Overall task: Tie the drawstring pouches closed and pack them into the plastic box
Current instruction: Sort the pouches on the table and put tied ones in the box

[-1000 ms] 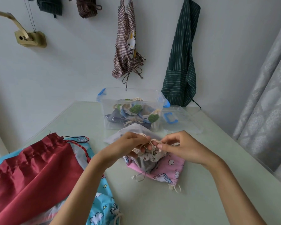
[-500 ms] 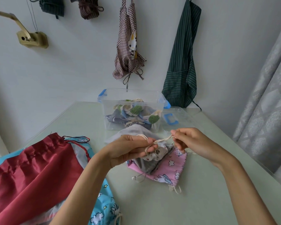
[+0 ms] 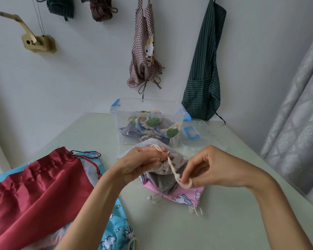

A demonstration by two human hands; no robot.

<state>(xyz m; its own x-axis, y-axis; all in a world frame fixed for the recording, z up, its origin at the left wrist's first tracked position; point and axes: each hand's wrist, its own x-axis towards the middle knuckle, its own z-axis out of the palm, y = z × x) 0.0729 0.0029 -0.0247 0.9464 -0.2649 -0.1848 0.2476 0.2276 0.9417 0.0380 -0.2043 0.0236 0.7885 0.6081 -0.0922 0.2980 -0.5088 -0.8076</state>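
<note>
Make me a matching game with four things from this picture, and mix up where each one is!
Things:
1. striped green apron
2. plastic box
3. cream drawstring
4. red satin bag

Places:
A. on the table by the left arm
B. hanging on the wall
C. pinched between left hand and right hand
D. at the table's far edge, pouches inside

Pairs: 1-B, 2-D, 3-C, 4-A
</note>
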